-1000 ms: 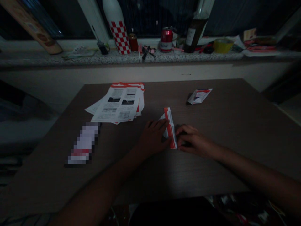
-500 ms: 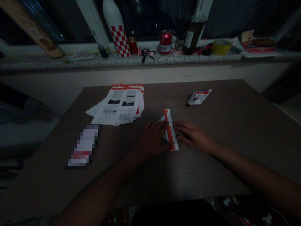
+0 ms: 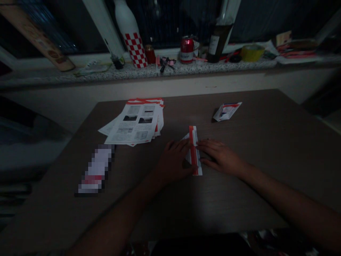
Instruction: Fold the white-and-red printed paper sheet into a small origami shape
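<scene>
A folded paper strip (image 3: 193, 137), red and white with a slanted flap on its left, lies near the middle of the table. My left hand (image 3: 174, 158) rests flat over its left side, fingers stretched out and the thumb by the near end. My right hand (image 3: 221, 155) lies along its right edge, with extended fingertips touching or very close to it. Farther back on the right sits another folded paper piece (image 3: 227, 111), with red and blue print and partly raised. The contact under my left palm is hidden.
A stack of printed sheets (image 3: 128, 137) lies at the back left of the table (image 3: 253, 206). In front of it is a blurred-out phone-like object (image 3: 96, 169). Along the windowsill stand a checkered bottle (image 3: 135, 48), a red can (image 3: 187, 49), a dark bottle (image 3: 215, 44) and yellow tape (image 3: 252, 52).
The view has shifted slightly, so the table items sit a little lower. Both hands stay on the paper strip, with hardly any movement against it.
</scene>
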Motion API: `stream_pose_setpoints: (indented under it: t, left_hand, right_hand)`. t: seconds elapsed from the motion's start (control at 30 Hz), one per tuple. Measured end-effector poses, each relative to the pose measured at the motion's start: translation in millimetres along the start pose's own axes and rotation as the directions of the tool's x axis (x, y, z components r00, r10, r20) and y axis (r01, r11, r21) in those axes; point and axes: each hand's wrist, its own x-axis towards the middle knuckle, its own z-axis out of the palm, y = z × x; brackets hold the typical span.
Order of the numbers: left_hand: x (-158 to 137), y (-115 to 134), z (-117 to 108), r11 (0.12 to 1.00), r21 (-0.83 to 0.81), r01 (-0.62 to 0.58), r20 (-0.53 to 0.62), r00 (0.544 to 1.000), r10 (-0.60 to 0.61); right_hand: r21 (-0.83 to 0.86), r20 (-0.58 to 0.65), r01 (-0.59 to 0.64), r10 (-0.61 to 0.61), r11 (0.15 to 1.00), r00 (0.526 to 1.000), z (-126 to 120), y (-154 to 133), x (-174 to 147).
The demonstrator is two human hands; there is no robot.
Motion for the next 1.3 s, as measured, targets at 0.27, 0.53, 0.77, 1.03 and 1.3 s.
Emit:
stream_pose_setpoints:
  t: [0.27, 0.53, 0.77, 1.03, 1.3]
  left_hand:
    - [-9, -13, -16, 0.999, -0.001, -0.048, -0.002, 0.999, 0.048]
    - [-11, -24, -18, 0.999, 0.009, -0.036, 0.067, 0.997, 0.035]
    - [-14, -27, -18, 0.999, 0.049, -0.017, 0.106, 0.994, 0.012]
    - [-13, -29, -18, 0.999, 0.045, -0.016, 0.101, 0.995, 0.012]
    - [-7, -11, -18, 0.99, 0.019, -0.141, 0.069, 0.988, 0.14]
  right_hand:
    - [-0.005, -0.058, -0.014, 0.014, 1.0, 0.998, -3, -4, -5]
    - [-0.075, -0.059, -0.048, 0.044, 0.996, 0.997, 1, 5, -1]
    - [-0.098, -0.015, -0.067, 0.066, 0.993, 0.998, 14, 21, -4]
    - [-0.143, -0.017, -0.134, 0.133, 0.981, 0.991, 18, 23, -6]
    - [-0.2, -0.044, -0.168, 0.163, 0.965, 0.986, 8, 10, -3]
